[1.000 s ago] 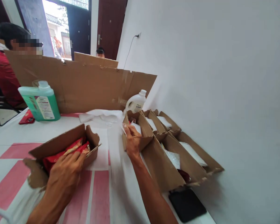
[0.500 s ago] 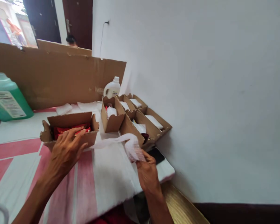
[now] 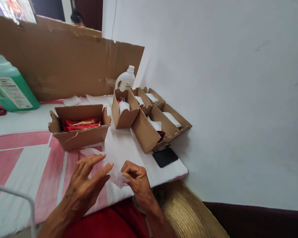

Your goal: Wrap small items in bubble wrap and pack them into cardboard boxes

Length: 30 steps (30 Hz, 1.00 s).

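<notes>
My right hand (image 3: pixel 136 180) pinches a thin clear plastic bag (image 3: pixel 106 163) at the near edge of the table. My left hand (image 3: pixel 88 181) is beside it with fingers stretched out, touching the bag's left part. Behind my hands stands an open cardboard box (image 3: pixel 80 135) with red packets (image 3: pixel 80 124) inside. To its right are several smaller open cardboard boxes (image 3: pixel 146 132) holding white wrapped items.
A black phone (image 3: pixel 165 156) lies near the table's right corner. A green liquid jug (image 3: pixel 8 87) and a white bottle (image 3: pixel 126 79) stand before a cardboard sheet (image 3: pixel 64 66). White wall (image 3: pixel 225 82) on the right. A woven straw object (image 3: pixel 188 215) sits below the table edge.
My left hand left the box of red packets and came down to the plastic bag. My right hand drew the bag from the small boxes toward the table's near edge.
</notes>
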Each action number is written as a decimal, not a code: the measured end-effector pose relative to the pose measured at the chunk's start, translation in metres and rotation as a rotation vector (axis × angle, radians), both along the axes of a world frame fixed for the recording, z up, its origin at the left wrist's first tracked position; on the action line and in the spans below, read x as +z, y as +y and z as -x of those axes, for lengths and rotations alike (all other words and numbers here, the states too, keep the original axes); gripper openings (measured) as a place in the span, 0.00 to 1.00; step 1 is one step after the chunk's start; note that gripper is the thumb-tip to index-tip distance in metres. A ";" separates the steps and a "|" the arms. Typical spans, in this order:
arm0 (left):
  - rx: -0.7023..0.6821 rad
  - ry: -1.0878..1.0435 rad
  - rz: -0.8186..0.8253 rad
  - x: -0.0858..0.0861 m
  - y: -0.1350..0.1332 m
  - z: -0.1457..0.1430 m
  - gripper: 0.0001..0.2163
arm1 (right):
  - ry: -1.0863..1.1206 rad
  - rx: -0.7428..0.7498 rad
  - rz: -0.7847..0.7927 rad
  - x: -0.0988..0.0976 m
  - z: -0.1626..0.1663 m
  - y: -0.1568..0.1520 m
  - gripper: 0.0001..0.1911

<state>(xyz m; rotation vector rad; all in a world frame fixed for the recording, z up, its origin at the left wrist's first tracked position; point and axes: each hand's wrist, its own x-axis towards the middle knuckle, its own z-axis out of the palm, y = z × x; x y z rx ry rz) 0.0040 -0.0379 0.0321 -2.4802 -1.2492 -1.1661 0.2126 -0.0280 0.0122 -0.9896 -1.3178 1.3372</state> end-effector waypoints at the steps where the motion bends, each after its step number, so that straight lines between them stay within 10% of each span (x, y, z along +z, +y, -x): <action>1: -0.004 -0.015 0.007 -0.003 -0.001 0.003 0.17 | -0.006 0.001 0.005 -0.002 0.001 -0.001 0.21; 9: -0.048 0.065 0.056 -0.010 -0.029 0.014 0.10 | 0.097 -0.225 0.287 -0.039 0.013 0.010 0.24; 13: -0.096 0.150 0.119 -0.039 -0.045 0.005 0.09 | -0.070 -0.241 0.325 -0.070 0.015 0.019 0.26; 18: -0.106 0.116 0.312 -0.073 -0.059 -0.004 0.06 | -0.399 -0.252 0.166 -0.088 0.000 0.022 0.23; 24: -0.033 -0.128 0.396 -0.066 -0.046 0.015 0.10 | -0.589 -0.590 -0.254 -0.054 -0.005 0.014 0.17; 30: 0.279 0.176 0.247 -0.112 -0.022 0.048 0.24 | -0.789 0.125 -0.570 -0.054 0.078 -0.018 0.36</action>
